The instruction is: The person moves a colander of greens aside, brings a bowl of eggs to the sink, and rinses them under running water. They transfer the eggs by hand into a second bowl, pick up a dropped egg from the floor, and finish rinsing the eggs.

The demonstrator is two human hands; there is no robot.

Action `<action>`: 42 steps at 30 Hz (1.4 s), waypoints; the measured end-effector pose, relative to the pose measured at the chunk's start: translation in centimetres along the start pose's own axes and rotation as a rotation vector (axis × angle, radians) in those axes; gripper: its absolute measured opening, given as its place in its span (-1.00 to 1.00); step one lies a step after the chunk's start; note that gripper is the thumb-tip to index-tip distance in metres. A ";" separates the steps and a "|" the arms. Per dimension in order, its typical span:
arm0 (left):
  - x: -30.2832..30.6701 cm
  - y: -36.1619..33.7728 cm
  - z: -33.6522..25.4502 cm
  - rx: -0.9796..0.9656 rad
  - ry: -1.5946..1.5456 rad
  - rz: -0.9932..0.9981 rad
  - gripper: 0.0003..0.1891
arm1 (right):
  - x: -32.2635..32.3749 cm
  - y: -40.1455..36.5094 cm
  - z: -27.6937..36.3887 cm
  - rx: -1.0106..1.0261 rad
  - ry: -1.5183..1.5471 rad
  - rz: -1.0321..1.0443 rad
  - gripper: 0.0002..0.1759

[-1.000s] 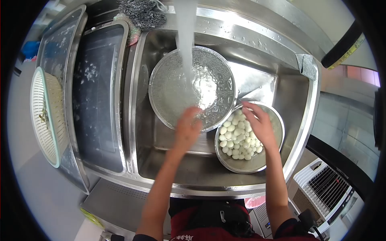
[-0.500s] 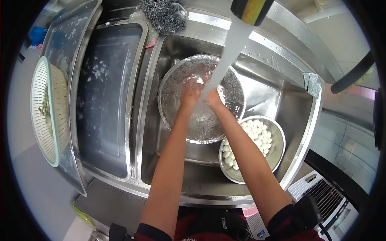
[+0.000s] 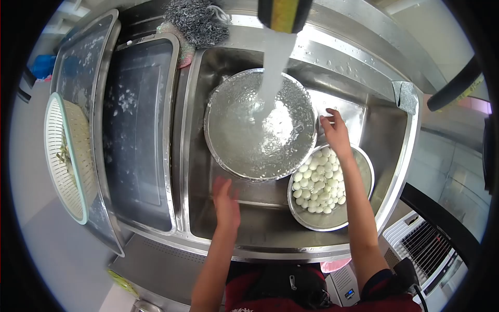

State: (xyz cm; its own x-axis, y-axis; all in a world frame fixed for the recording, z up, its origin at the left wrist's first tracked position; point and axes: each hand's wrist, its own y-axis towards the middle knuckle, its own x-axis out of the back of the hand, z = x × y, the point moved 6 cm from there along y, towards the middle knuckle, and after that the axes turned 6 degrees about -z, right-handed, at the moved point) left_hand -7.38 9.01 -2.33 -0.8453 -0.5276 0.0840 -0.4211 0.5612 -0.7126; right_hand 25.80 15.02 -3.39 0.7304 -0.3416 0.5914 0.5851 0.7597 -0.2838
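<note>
A large metal basin (image 3: 236, 151) full of rippling water stands in the sink, with a stream from the tap (image 3: 283, 15) falling into it. My right hand (image 3: 337, 132) is just off the basin's right rim, thumb and fingers apart, nothing held. Below that hand sits a smaller metal bowl (image 3: 367, 171) of small white eggs (image 3: 318, 182), which look like peeled quail eggs; my right forearm crosses over its side. My left hand (image 3: 226, 205), slightly blurred, hovers below the basin's lower left edge with its fingers stretched out and empty.
Left of the sink basin (image 3: 260, 221) lies a dark, wet rectangular tray (image 3: 136, 135). Farther left, a white and green plastic basket (image 3: 70, 156) leans on its side. A steel-wool scrubber (image 3: 195, 23) rests on the back ledge. A dark bar (image 3: 457, 83) juts in at right.
Both hands have come out of the water in the basin. The left moved down toward me, the right moved to the basin's right side. The view has shifted slightly.
</note>
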 end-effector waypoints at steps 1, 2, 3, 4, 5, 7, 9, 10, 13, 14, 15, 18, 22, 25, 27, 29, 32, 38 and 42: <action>-0.4 1.3 2.7 0.230 -0.138 0.144 -0.68 | 0.0 0.4 0.0 -0.001 0.005 -0.005 -0.68; -1.7 1.3 3.8 0.460 -0.277 0.289 -0.71 | -0.9 0.6 -0.3 -0.079 0.111 0.141 -0.68; -1.9 1.3 4.1 0.452 -0.276 0.296 -0.71 | -1.8 0.6 -0.6 -0.152 0.218 0.288 -0.68; -1.9 1.4 4.2 0.376 -0.139 0.226 -0.75 | -2.2 0.7 -0.5 -0.035 -0.056 0.237 -0.66; -2.1 1.6 3.8 0.292 -0.007 0.154 -0.79 | -2.0 0.3 0.9 0.039 -0.089 0.186 -0.62; -2.2 1.8 3.2 0.230 0.036 0.153 -0.81 | -2.0 0.2 0.7 0.049 -0.206 0.181 -0.62; -2.1 1.9 2.1 0.189 0.085 0.136 -0.82 | -1.6 -0.2 1.5 0.053 -0.165 0.168 -0.63; -1.7 1.6 1.6 0.163 0.156 0.155 -0.82 | -1.4 -0.9 1.7 0.036 -0.137 0.159 -0.64; -1.3 0.7 0.3 0.145 0.221 0.173 -0.82 | -0.9 -1.6 3.0 0.064 -0.110 0.131 -0.66; -1.4 0.6 0.1 0.154 0.218 0.176 -0.82 | -0.8 -1.6 3.2 0.076 -0.101 0.117 -0.68; -1.1 0.5 0.0 0.155 0.215 0.175 -0.82 | -0.9 -1.8 3.3 0.078 -0.104 0.118 -0.68; -0.8 -0.1 0.0 0.199 0.159 0.179 -0.82 | -1.0 -2.0 3.6 0.032 0.041 0.133 -0.74; -0.3 -2.1 -0.5 0.295 0.070 0.129 -0.82 | -0.6 -2.9 5.7 -0.189 0.249 0.285 -0.82; 0.1 -3.3 0.9 0.377 -0.012 0.115 -0.81 | 0.7 -3.4 7.3 -0.271 0.212 0.353 -0.83; 0.5 -3.7 2.0 0.424 -0.053 0.117 -0.81 | 1.2 -3.7 7.5 -0.314 0.127 0.413 -0.83; 0.5 -4.2 2.7 0.466 -0.099 0.140 -0.79 | 1.8 -4.4 9.0 -0.288 0.130 0.399 -0.82; 0.6 -5.6 2.3 0.534 -0.128 0.181 -0.79 | 2.6 -5.1 11.2 -0.268 0.114 0.382 -0.80; -0.5 -9.5 3.6 0.719 -0.333 0.398 -0.77 | 5.4 -6.4 20.0 0.031 -0.186 0.293 -0.73; -1.8 -11.7 5.0 0.883 -0.429 0.422 -0.69 | 3.0 -8.1 26.0 0.303 -0.423 0.323 -0.75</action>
State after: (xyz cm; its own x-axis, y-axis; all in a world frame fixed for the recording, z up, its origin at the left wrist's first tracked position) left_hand 0.77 0.18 2.39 -0.6085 -0.6751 -0.4171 0.4116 0.1809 -0.8933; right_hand 14.11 22.15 20.30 0.6148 0.1340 0.7772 0.1859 0.9331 -0.3079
